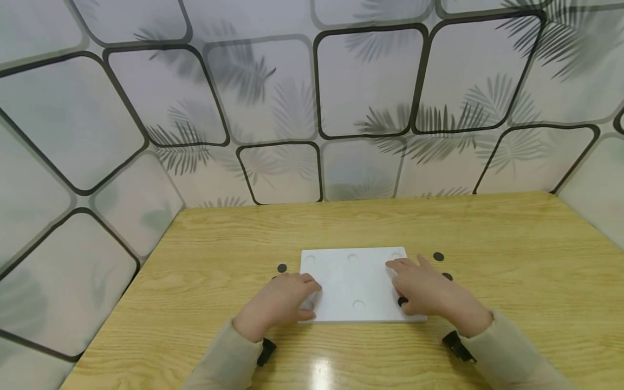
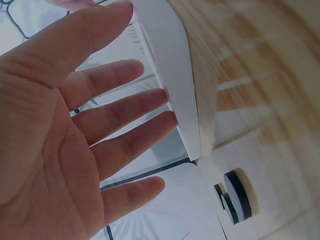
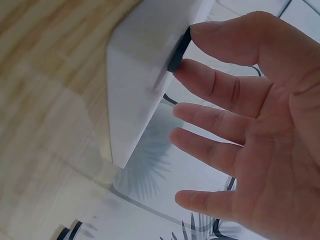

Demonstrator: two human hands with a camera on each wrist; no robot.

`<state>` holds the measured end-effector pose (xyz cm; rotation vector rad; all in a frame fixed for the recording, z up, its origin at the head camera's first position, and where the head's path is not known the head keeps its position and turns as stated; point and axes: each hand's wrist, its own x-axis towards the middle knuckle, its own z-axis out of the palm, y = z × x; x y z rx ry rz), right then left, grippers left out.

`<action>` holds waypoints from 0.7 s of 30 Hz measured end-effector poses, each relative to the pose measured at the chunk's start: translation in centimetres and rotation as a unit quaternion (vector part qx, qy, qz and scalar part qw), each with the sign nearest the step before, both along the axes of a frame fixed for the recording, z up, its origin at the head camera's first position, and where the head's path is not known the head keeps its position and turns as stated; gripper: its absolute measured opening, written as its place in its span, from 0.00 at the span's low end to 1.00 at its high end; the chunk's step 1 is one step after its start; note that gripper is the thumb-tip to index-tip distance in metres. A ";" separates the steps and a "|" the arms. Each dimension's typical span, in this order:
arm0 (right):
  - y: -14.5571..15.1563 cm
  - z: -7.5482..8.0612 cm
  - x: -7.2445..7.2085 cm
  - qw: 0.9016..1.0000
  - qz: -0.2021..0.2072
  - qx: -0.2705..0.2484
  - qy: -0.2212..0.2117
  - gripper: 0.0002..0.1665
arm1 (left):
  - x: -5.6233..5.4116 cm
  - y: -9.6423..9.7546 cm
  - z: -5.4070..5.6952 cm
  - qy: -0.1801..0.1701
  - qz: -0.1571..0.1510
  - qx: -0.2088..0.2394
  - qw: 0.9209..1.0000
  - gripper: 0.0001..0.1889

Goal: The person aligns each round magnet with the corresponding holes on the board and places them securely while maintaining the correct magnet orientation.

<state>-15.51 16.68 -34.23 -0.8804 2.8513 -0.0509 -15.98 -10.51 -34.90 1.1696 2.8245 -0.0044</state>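
Note:
A white board (image 1: 355, 281) with shallow round recesses lies flat on the wooden table. In the right wrist view, my right hand (image 1: 425, 288) pinches a small black disc (image 3: 180, 51) between thumb and index finger, close against the board's face near its front right recess area. The other right fingers are spread and loose. My left hand (image 1: 279, 304) rests at the board's left side, its fingers mostly straight, thumb and fingertips along the edge in the left wrist view. Part of the left end of the board is hidden under that hand.
One black disc (image 1: 282, 268) lies left of the board, another beside it half hidden by the left hand. To the right are two more, a far disc (image 1: 439, 256) and a nearer disc (image 1: 447, 277). A patterned wall (image 1: 278, 173) closes off the table's back.

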 end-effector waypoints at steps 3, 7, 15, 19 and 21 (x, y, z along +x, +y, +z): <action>0.0 -0.1 0.1 1.000 0.004 0.002 0.000 0.18 | 0.0 0.0 -0.1 0.003 -0.003 0.003 1.000 0.21; 0.0 -0.2 0.2 1.000 0.004 0.002 -0.002 0.18 | -0.1 -0.1 -0.1 0.005 -0.004 0.004 1.000 0.21; 0.0 0.1 0.4 1.000 -0.016 0.003 -0.019 0.18 | 0.0 0.0 -0.1 0.002 0.000 0.001 1.000 0.21; 0.0 0.3 0.6 1.000 -0.019 0.002 -0.020 0.19 | 0.1 0.0 0.0 0.002 0.001 0.000 1.000 0.21; 0.0 0.3 0.6 1.000 -0.019 0.001 -0.018 0.19 | 0.1 0.0 0.0 0.003 0.000 0.001 1.000 0.21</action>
